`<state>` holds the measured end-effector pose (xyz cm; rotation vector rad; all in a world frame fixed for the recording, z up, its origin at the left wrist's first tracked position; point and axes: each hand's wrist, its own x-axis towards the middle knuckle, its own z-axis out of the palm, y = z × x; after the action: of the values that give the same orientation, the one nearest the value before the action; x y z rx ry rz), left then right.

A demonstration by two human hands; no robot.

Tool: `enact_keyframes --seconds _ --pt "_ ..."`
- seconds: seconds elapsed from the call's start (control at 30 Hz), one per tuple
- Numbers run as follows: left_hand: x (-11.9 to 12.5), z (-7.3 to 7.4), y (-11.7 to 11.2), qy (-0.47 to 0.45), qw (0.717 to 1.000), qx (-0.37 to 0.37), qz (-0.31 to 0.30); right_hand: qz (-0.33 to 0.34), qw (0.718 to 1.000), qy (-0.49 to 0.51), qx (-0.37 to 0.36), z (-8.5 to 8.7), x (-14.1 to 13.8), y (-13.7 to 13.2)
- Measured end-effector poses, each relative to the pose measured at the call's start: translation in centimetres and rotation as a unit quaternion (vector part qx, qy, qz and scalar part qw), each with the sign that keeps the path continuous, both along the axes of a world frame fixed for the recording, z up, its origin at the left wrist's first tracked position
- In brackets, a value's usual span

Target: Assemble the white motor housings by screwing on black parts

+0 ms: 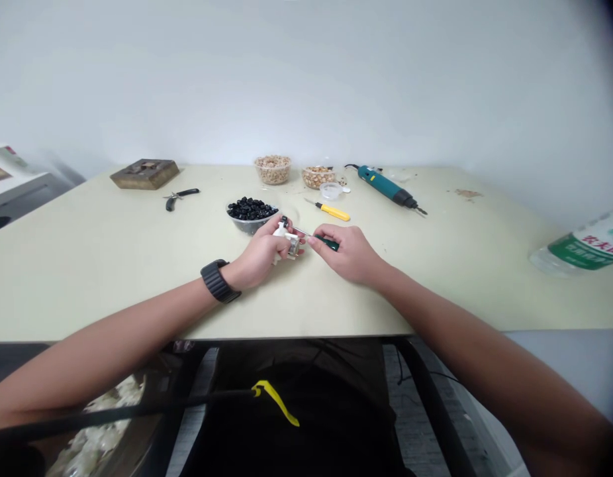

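Observation:
My left hand, with a black band at the wrist, is closed around a small white part that has a clear section and a black tip. Its exact kind is too small to tell. My right hand grips the dark green handle of a screwdriver. The thin metal shaft points left and reaches the white part near its black end; whether the tip sits in a screw cannot be made out. Just behind my left hand stands a clear bowl of black pebbles.
Farther back are bowls of beige pebbles and orange-white pebbles, a small clear lid, a yellow-handled tool and a teal rotary tool. Pliers and a brown block lie left. A large bottle lies right.

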<state>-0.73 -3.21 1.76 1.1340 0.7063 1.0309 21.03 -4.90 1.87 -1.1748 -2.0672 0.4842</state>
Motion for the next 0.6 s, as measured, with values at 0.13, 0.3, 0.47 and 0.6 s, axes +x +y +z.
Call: enact_keyframes --seconds 0.13,0.3,0.47,0.6 --pt "-0.03 0.1 0.0 0.005 1.0 0.009 0.006 -0.001 0.999 0.01 0.041 -0.11 -0.03 -0.13" --pt "0.07 0.45 0.0 0.001 0.999 -0.013 0.029 0.003 0.997 0.033 0.071 -0.29 0.11 -0.16" --pt "0.16 0.25 0.18 -0.006 0.999 -0.023 0.04 0.001 0.997 0.022 0.069 -0.28 0.1 -0.18" --pt "0.18 0.09 0.21 0.0 0.999 -0.018 0.045 -0.001 0.998 0.021 0.062 -0.44 0.04 -0.1"
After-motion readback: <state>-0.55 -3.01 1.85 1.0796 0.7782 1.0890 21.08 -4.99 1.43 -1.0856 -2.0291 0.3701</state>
